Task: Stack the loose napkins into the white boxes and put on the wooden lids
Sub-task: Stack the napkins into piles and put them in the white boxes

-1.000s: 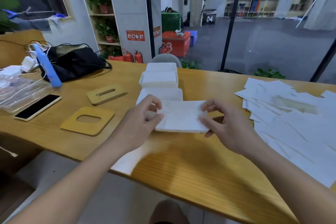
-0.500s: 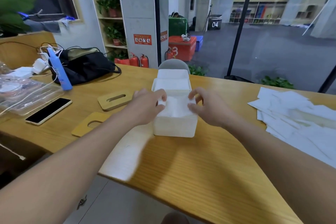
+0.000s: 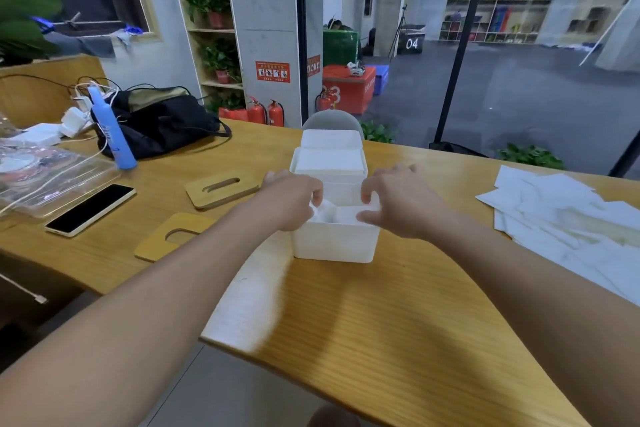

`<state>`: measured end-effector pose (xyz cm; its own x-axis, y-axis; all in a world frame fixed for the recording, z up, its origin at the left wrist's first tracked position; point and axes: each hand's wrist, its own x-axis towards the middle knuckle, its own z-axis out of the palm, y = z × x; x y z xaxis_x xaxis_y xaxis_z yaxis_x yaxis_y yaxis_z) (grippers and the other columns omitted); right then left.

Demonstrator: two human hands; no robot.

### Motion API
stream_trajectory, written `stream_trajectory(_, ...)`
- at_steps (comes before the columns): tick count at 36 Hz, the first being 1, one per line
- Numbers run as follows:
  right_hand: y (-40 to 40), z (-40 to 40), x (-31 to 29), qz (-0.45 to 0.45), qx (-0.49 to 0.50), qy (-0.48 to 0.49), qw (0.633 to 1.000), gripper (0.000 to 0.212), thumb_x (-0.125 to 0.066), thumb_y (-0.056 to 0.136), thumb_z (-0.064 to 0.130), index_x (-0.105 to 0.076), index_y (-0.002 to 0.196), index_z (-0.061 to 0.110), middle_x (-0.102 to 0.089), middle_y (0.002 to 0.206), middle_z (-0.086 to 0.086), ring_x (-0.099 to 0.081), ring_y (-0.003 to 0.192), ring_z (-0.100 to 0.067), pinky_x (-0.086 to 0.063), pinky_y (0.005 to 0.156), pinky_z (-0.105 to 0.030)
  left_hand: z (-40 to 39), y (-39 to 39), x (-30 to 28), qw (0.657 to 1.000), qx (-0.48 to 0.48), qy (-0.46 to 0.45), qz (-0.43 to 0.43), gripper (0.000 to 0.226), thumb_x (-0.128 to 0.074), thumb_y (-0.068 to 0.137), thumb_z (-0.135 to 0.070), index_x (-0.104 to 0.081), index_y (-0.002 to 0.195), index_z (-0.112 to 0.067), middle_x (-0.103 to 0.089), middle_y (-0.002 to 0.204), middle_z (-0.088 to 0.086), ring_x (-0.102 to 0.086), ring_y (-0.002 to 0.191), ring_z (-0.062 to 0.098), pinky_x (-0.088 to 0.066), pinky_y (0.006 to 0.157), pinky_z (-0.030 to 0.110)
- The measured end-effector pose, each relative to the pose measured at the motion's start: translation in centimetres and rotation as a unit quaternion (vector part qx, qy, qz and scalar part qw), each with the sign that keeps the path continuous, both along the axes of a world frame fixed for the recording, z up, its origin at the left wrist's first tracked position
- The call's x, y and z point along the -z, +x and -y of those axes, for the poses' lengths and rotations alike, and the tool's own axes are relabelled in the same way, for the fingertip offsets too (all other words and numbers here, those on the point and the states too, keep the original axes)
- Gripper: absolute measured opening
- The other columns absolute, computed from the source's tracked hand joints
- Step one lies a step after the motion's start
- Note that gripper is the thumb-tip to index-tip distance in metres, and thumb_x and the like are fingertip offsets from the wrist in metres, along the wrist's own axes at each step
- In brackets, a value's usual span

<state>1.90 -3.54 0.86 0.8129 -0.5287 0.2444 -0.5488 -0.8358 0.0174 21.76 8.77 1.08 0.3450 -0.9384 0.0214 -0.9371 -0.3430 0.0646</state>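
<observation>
A white box (image 3: 334, 244) stands on the wooden table in front of me. My left hand (image 3: 294, 199) and my right hand (image 3: 398, 201) reach over its rim from either side, fingers pressing a stack of white napkins (image 3: 334, 215) down inside it. Behind it stand two more white boxes (image 3: 329, 163), the nearer one filled with napkins. Two wooden lids lie to the left: a slotted one (image 3: 221, 189) and one with a wider opening (image 3: 173, 236). Loose napkins (image 3: 568, 218) are spread out at the right. A white sheet (image 3: 252, 302) lies at the table's front edge.
At the left are a phone (image 3: 90, 210), a clear plastic case (image 3: 45, 177), a blue bottle (image 3: 110, 130), chargers with cables and a black bag (image 3: 162, 125). A grey chair back (image 3: 332, 121) rises behind the far edge. The table's front edge curves near my arms.
A second ago both hands held the napkin stack above the table in front of the box. They carried it forward and lowered it into the box, where the fingers now push it deeper.
</observation>
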Motion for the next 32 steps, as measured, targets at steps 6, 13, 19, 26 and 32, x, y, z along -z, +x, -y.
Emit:
stream_trajectory(6,0.5,0.7,0.1,0.006,0.024,0.093,0.995,0.04,-0.077,0.088,0.066,-0.074,0.116,0.037,-0.073,0.114,0.013,-0.053,0.112,-0.021,-0.035,0.104,-0.046,-0.2,-0.2,0.0,0.998,-0.002,-0.006,0.068,0.008,-0.061,0.105,-0.048,-0.067,0.107,-0.043,-0.057,0.11,-0.008,-0.04,0.116,0.025,-0.028,0.094,0.04)
stream_trajectory(13,1.6,0.9,-0.2,-0.019,0.037,0.174,0.984,0.025,-0.08,0.092,0.052,-0.08,0.11,0.035,-0.073,0.119,0.016,-0.06,0.111,-0.017,-0.037,0.112,-0.049,0.1,0.2,-0.1,0.999,0.028,0.0,0.016,0.02,-0.067,0.102,-0.055,-0.076,0.093,-0.039,-0.07,0.101,-0.02,-0.039,0.114,0.016,-0.022,0.093,0.041)
stream_trajectory(19,1.2,0.3,-0.6,0.017,0.035,0.186,0.982,0.036,-0.085,0.087,0.053,-0.079,0.116,0.033,-0.073,0.126,0.013,-0.062,0.117,-0.019,-0.04,0.116,-0.052,0.0,-0.3,-0.8,0.998,0.037,-0.003,0.055,0.026,-0.07,0.099,-0.06,-0.079,0.091,-0.036,-0.071,0.094,-0.02,-0.042,0.111,0.016,-0.027,0.101,0.043)
stream_trajectory(26,-2.7,-1.1,-2.0,0.169,0.028,0.221,0.96,0.036,-0.087,0.085,0.053,-0.079,0.115,0.034,-0.068,0.108,0.027,-0.06,0.105,-0.007,-0.049,0.109,-0.047,-0.1,-3.5,-1.9,0.986,0.069,-0.145,0.043,0.022,-0.059,0.107,-0.052,-0.078,0.109,-0.041,-0.07,0.112,-0.017,-0.044,0.124,0.018,-0.031,0.106,0.043)
stream_trajectory(32,-9.5,-2.2,-1.4,0.199,0.042,0.206,0.957,0.029,-0.076,0.093,0.057,-0.078,0.115,0.038,-0.057,0.093,0.028,-0.06,0.097,-0.005,-0.049,0.096,-0.038,1.2,-9.7,-1.1,0.966,0.171,-0.196,-0.017,0.016,-0.06,0.106,-0.046,-0.075,0.109,-0.041,-0.067,0.121,-0.014,-0.042,0.126,0.017,-0.034,0.11,0.041)
